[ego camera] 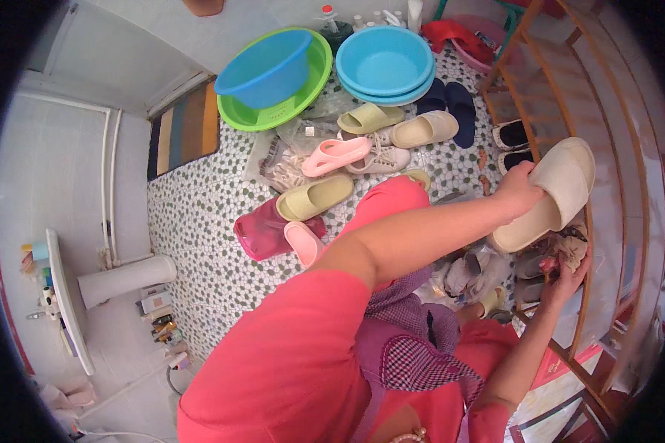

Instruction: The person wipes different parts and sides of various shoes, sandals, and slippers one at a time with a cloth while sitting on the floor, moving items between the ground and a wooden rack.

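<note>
My left hand [518, 191] grips the strap edge of a cream open-toed slipper [568, 183], tilted before the wooden shoe rack [579, 321]. Below it, my right hand [568, 274] is closed on a crumpled brownish cloth [572, 249] by the rack. On the pebble-patterned floor lie green slippers [324, 195], a pink slipper [338, 155] on white lace-up sneakers [388, 160], another cream slipper [432, 128] and a second pink slipper [303, 243] by a magenta plastic bag [257, 230]. Dark shoes with light trim [512, 135] stand in the rack.
Blue and green basins [233, 116] and stacked light-blue basins [388, 61] stand at the far side. Navy slippers [461, 113] lie near the rack. Bagged shoes [465, 274] are beside my knees. A pedestal washbasin [66, 304] and a striped mat [185, 127] are at the left.
</note>
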A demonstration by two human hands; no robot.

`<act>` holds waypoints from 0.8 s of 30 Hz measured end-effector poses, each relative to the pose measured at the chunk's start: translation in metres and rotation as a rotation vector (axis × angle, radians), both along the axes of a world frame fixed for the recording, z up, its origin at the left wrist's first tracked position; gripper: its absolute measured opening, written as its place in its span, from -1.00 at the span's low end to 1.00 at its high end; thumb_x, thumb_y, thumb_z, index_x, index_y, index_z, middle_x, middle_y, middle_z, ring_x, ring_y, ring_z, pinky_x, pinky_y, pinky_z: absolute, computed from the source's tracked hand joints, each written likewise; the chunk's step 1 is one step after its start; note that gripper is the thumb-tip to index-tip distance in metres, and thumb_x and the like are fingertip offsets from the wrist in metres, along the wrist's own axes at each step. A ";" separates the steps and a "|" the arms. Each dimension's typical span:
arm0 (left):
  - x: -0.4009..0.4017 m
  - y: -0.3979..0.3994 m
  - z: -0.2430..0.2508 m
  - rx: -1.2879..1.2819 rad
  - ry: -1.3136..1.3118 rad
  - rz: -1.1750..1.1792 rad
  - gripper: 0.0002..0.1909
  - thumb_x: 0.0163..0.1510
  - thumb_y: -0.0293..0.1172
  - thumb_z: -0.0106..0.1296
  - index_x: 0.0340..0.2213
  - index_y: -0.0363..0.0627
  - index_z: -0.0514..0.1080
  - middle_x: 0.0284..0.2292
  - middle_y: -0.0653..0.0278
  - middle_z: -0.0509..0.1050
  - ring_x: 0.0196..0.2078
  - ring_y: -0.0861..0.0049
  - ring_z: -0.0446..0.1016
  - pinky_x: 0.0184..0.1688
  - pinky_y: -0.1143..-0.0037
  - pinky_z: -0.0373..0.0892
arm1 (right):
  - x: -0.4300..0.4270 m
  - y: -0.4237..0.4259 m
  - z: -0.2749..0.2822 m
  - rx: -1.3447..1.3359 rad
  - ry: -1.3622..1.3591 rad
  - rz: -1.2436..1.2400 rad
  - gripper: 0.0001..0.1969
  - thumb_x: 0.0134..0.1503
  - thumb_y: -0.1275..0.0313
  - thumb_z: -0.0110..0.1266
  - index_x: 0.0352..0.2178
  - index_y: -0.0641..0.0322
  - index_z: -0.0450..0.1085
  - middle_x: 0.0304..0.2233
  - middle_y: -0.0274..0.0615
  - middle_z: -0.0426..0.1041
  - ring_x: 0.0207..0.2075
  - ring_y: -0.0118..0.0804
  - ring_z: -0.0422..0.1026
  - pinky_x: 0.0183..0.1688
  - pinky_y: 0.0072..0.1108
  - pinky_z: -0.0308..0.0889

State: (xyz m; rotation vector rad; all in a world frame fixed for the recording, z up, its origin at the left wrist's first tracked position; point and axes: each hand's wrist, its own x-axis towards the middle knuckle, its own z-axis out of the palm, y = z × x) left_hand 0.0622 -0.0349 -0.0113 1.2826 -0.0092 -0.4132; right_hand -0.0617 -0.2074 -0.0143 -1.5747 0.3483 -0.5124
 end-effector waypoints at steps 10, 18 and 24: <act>0.020 -0.004 0.015 0.108 0.021 0.042 -0.46 -0.22 -0.51 0.03 -0.11 -0.30 0.20 -0.22 -0.01 0.37 -0.17 0.24 0.37 -0.15 0.42 0.31 | 0.028 -0.004 0.004 0.131 0.115 0.064 -0.40 -0.07 0.57 0.03 0.05 0.23 0.04 -0.09 -0.16 0.27 -0.15 -0.28 0.33 -0.21 -0.54 0.31; 0.023 0.013 0.003 0.701 0.259 0.122 -0.11 -0.26 -0.36 0.11 0.10 -0.06 -0.11 0.12 0.11 -0.04 0.18 0.18 -0.14 0.10 0.20 0.01 | 0.018 -0.010 0.013 0.152 -0.045 -0.119 -0.38 -0.10 0.60 0.05 0.04 0.12 0.06 -0.10 -0.22 0.28 -0.14 -0.22 0.32 -0.25 -0.40 0.34; 0.047 0.084 0.013 0.050 -0.091 0.241 -0.59 -0.02 -0.40 -0.04 -0.10 -0.23 0.26 -0.23 0.11 0.38 -0.14 0.45 0.32 -0.07 0.49 0.23 | 0.018 -0.020 0.008 0.204 -0.074 -0.106 -0.41 -0.09 0.61 0.03 0.02 0.18 0.07 -0.08 -0.17 0.26 -0.13 -0.23 0.32 -0.18 -0.41 0.32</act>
